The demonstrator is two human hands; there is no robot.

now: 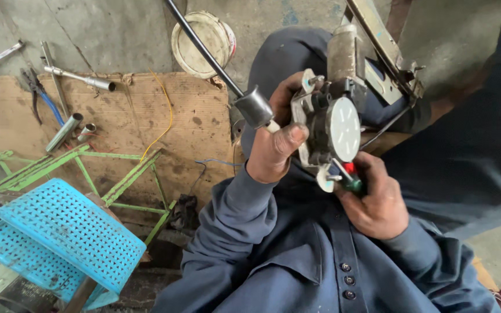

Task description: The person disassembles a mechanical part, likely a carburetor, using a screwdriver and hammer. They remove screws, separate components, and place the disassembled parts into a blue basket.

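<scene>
**Surroundings, floor and cardboard**

Cardboard sheet [129, 116] lies on the concrete floor [105, 29]. At its top-left corner: pliers with blue handles [39, 93], socket wrench [79, 77], two metal tubes [68, 130]. Yellow wire [166, 119] crosses its middle. White bucket [201, 40] stands past its top edge. Green metal frame [88, 168] overlaps its bottom edge; blue perforated basket [53, 243] lies tilted below.

A grey concrete floor [117, 29] is carrying it all; a worn sheet of brown cardboard [117, 116] is lying across it; at eleven o'clock a socket wrench [79, 77] and pliers [33, 87] are resting on the sheet, two metal tubes [65, 132] just below them; a white bucket [201, 43] is standing at twelve; a green metal frame [88, 168] and a blue perforated basket [59, 243] are sitting toward eight.
</scene>
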